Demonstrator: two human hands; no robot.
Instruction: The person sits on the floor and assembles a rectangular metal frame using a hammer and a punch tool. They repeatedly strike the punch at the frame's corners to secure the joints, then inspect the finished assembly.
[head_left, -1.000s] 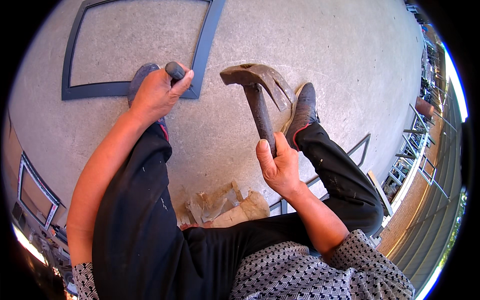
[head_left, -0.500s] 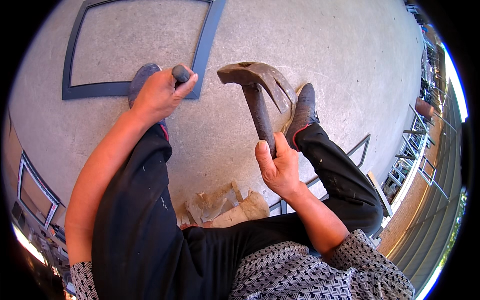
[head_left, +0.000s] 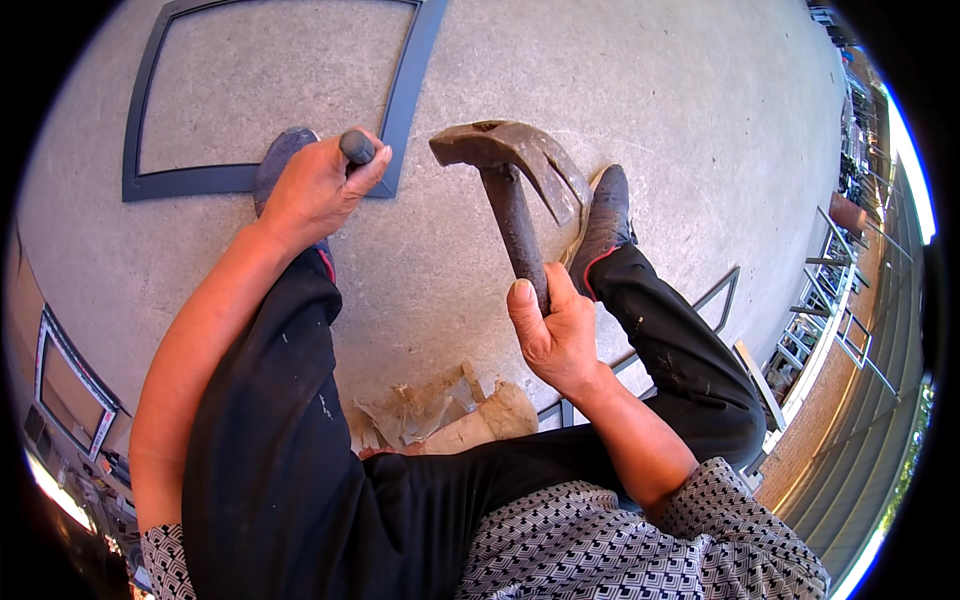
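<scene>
My right hand (head_left: 560, 335) is closed round the dark handle of a claw hammer (head_left: 515, 225), the thumb lying along it. The hammer stands head up, its rusty brown claw pointing right, above the floor between my feet. My left hand (head_left: 315, 190) is wrapped round a dark grey round-ended tool (head_left: 357, 147). Only its blunt top end shows above the fist; the rest is hidden, so its kind cannot be told. This fist is over my left shoe (head_left: 278, 165), near the corner of a grey rectangular frame (head_left: 190, 182) lying on the floor. Hammer and grey tool are apart.
Crumpled brown and clear wrapping (head_left: 430, 415) lies on the concrete floor (head_left: 640, 90) between my legs. Another dark frame (head_left: 722, 300) lies beyond my right leg. Along the right edge stand stacked metal frames (head_left: 825, 290). A white-edged frame (head_left: 72, 380) is at the far left.
</scene>
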